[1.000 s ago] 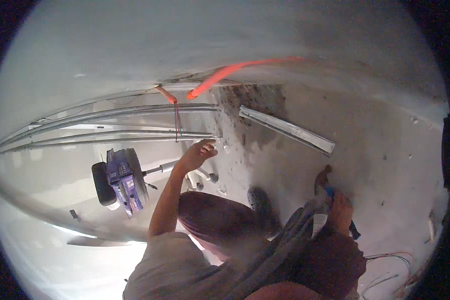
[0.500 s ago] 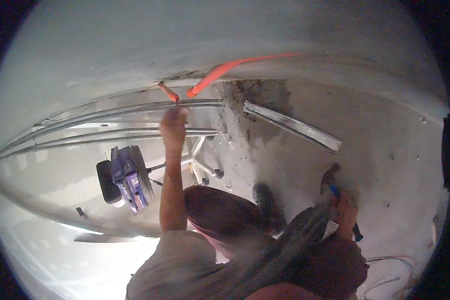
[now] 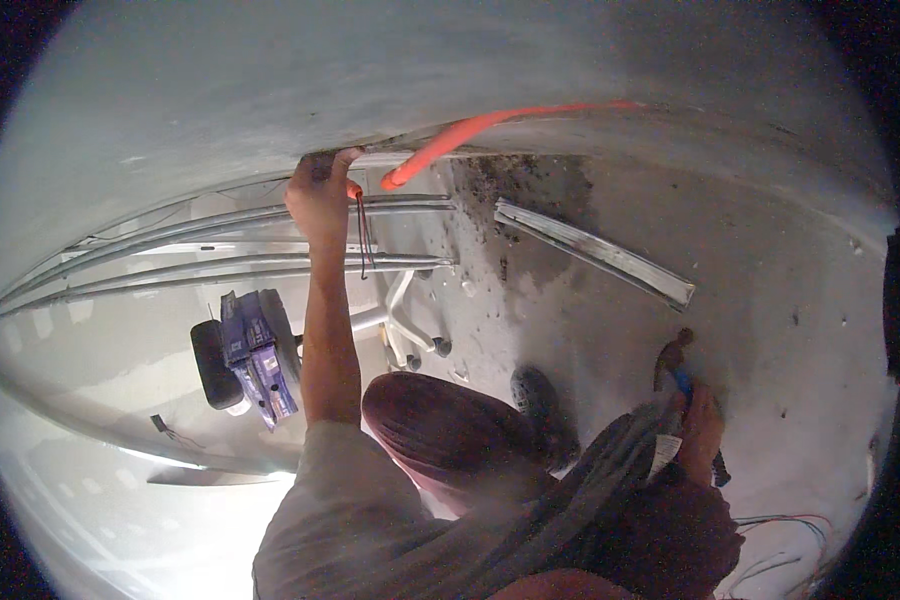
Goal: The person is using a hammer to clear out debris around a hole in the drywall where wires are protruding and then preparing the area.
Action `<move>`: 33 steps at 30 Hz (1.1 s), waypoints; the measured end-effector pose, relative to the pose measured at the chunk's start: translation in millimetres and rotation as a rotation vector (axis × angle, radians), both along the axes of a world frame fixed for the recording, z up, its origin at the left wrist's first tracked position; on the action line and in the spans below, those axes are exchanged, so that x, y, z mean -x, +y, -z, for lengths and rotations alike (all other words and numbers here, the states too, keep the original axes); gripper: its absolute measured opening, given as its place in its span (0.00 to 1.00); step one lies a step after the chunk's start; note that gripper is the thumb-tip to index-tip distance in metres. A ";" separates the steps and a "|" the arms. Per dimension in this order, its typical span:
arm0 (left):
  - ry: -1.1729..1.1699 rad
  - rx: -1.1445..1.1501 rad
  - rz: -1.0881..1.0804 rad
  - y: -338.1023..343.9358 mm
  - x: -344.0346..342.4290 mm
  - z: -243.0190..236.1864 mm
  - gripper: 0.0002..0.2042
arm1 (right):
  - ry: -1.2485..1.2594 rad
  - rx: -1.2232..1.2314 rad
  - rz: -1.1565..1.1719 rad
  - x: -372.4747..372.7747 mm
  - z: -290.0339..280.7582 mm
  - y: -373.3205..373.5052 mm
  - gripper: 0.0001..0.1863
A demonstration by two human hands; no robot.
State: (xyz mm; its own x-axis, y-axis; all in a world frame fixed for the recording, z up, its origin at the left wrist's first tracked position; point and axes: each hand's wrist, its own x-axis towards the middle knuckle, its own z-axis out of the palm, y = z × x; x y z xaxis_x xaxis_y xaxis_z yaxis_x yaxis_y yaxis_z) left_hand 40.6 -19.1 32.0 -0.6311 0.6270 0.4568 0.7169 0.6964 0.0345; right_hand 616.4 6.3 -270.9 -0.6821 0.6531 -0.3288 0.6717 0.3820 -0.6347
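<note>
My left hand (image 3: 318, 200) reaches to the foot of the wall, its fingers bent around a short orange conduit (image 3: 354, 188). Part of that conduit is hidden under the hand. From its open end hang thin dark wires (image 3: 363, 240), loose below my palm. Just to the right, a longer orange conduit (image 3: 440, 148) runs along the wall, apart from my fingers. Low on the right, my right hand (image 3: 702, 425) is closed round the handle of a hammer (image 3: 673, 355) with a blue part near the head. A grey cloth sleeve or garment partly covers that hand's near side.
A pale metal channel (image 3: 595, 252) lies on the dusty floor. Long metal profiles (image 3: 220, 268) stretch along the left. A chair base with casters (image 3: 402, 325) stands beside purple packages (image 3: 258, 350). Loose cables (image 3: 795, 525) lie at lower right; my shoe (image 3: 537, 395) is mid-floor.
My left hand has moved up and slightly left, from the wires below the short conduit to the conduit at the wall. The wires now hang free. My right hand still holds the hammer.
</note>
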 end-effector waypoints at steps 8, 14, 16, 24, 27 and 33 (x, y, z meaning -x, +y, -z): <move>0.054 0.127 -0.025 -1.6 0.4 1.5 0.12 | -0.078 0.052 0.018 -3.3 6.7 -7.8 0.23; 0.090 0.035 -0.019 -2.9 9.6 7.7 0.18 | -0.043 0.163 0.044 4.2 -11.7 7.3 0.25; 0.154 0.078 -0.041 -1.8 9.2 10.5 0.18 | -0.040 0.124 0.028 1.0 -10.6 5.8 0.25; 0.147 0.023 -0.014 -14.2 24.4 11.1 0.17 | -0.006 0.171 0.055 8.1 -14.4 6.5 0.24; 0.158 0.057 0.065 -13.8 20.7 11.5 0.11 | -0.034 0.267 0.082 10.5 -20.9 11.9 0.23; 0.079 -0.049 0.064 -10.8 16.5 13.1 0.14 | 0.044 0.175 0.075 1.4 -7.2 2.1 0.24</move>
State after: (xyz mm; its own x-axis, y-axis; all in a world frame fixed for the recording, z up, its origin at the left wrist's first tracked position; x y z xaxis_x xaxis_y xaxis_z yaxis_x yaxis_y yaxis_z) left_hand 24.1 -29.9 18.9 -0.5516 0.6401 0.5348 0.7614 0.6482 0.0095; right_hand 615.0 8.4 -263.7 -0.6498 0.6386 -0.4123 0.6641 0.2132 -0.7166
